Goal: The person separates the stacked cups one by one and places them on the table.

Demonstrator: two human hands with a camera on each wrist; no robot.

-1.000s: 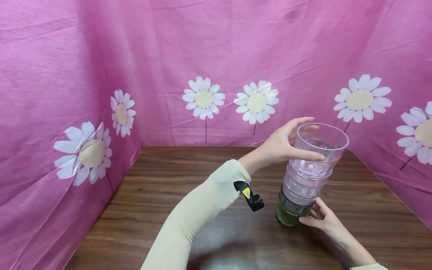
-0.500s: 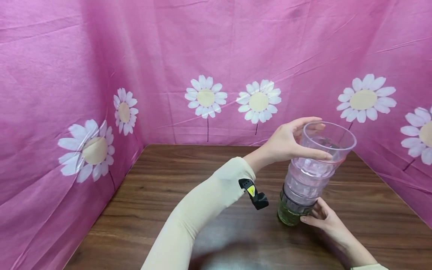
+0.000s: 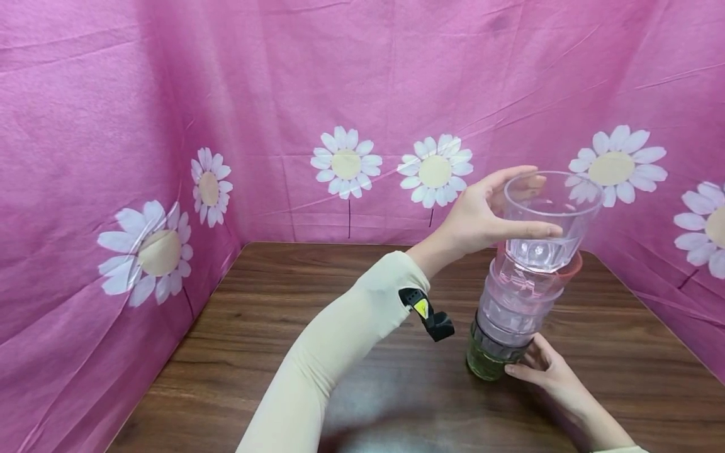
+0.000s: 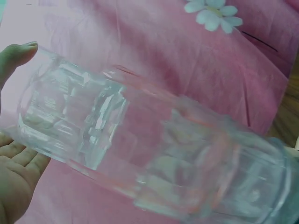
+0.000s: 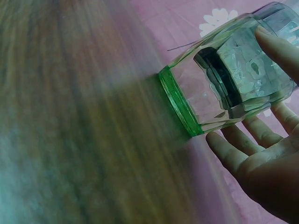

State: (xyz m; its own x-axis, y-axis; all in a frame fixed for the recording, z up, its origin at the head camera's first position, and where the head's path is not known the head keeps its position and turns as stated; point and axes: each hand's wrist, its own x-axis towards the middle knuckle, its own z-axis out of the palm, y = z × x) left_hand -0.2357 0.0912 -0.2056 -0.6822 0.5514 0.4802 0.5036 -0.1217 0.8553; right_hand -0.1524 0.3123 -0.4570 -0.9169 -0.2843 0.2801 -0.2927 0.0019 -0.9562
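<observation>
Left hand (image 3: 481, 217) grips clear top cup (image 3: 546, 217) near its rim, thumb in front, fingers behind; cup sits partly raised above stack of nested cups (image 3: 515, 302). Right hand (image 3: 546, 371) curls around green-tinted bottom cup (image 3: 486, 360), standing on wooden table (image 3: 272, 340); contact probably fingertips only. Pink daisy-print cloth (image 3: 170, 126) behind.

Head view bright, evenly lit, sharp; soft sheen on wooden table (image 3: 272, 327) near bottom edge, faint shadow under sleeve (image 3: 328, 358). Left wrist view washed out, pale; stacked clear cups (image 4: 140, 154) smeared by blur, highlights on facets. Right wrist view dimmer, greenish cast; table heavily blurred, streaked; green cup (image 5: 210, 93) fairly sharp, glints on glass.
</observation>
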